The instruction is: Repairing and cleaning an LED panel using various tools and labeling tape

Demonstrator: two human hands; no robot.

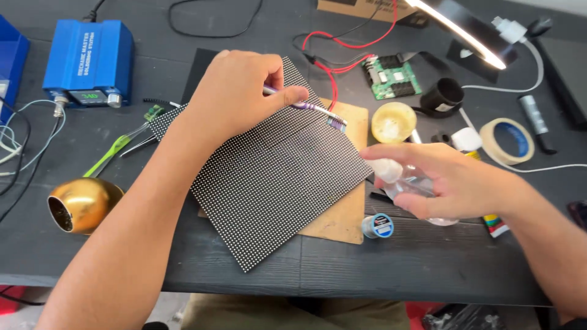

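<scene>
left hand [238, 91] gripping toothbrush [318, 110], right hand [440, 177] clasping bottle [406, 183]

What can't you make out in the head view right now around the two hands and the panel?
- Clear bottle: the right hand wraps it, hiding its nozzle and fill level.
- Toothbrush: the left hand covers its handle end; the bristles are too small to judge.
- Dotted panel: the left forearm hides its left corner.
- Tan mat: mostly under the panel.
- Lamp: cut off by the top edge.
</scene>
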